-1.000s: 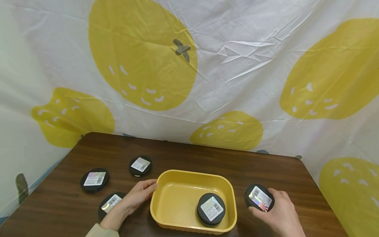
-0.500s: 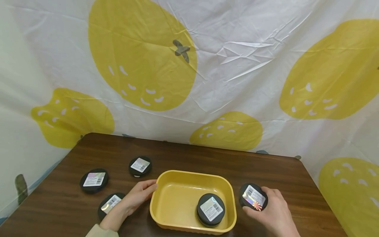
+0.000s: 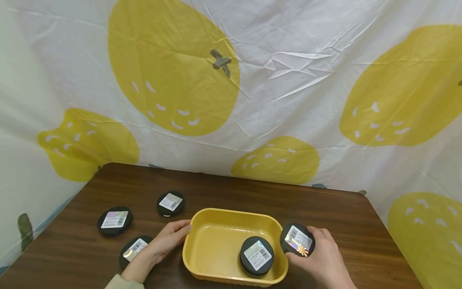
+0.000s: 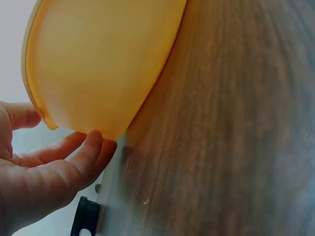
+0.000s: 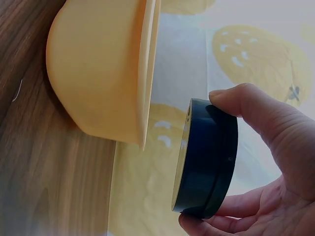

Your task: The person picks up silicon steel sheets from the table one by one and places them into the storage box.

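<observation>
A yellow rounded-rectangular plastic bin (image 3: 216,257) stands on the table. My left hand (image 3: 170,237) holds its left rim; in the left wrist view the thumb meets the rim and the other fingers bend against the outer wall of the bin (image 4: 103,64). Inside, on the right, sits a flat round black case (image 3: 257,263) with a white label. My right hand (image 3: 323,255) grips a similar black case (image 3: 297,232) by its edge, thumb opposite fingers, label side up. That held case (image 5: 206,157) is raised, just outside the bin's right rim in the right wrist view.
To the left of the bin lie three more labelled black cases: one at the far left (image 3: 114,229), another farther back (image 3: 171,208), and one near my left forearm (image 3: 127,255), partly covered. A curtain with yellow fruit prints (image 3: 173,72) hangs behind the brown table (image 3: 335,204).
My right hand has carried its black case leftward, from right of the bin to beside its right rim. The left hand and the other cases have stayed in place.
</observation>
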The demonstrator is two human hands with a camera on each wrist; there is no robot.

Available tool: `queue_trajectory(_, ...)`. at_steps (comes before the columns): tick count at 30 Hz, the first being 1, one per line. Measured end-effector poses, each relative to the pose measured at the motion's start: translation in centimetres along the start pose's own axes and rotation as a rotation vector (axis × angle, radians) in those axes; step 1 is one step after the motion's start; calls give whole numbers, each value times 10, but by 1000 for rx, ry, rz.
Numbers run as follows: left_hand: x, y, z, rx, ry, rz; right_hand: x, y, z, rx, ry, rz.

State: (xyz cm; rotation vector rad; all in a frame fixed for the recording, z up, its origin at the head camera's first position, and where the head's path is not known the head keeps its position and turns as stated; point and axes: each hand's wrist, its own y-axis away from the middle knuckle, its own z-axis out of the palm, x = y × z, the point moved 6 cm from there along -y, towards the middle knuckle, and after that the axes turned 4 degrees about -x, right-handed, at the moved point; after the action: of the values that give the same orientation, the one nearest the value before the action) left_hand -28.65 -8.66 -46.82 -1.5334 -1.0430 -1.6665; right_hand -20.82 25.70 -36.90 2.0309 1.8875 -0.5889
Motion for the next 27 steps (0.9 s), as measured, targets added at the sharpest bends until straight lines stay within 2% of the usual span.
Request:
queue_trajectory(18, -1, 1, -1, 3, -2, -2, -19, -1, 13, 22, -14, -85)
queue_trajectory(27, -1, 0, 0, -3, 1, 10, -25, -4, 22, -31, -56, -71)
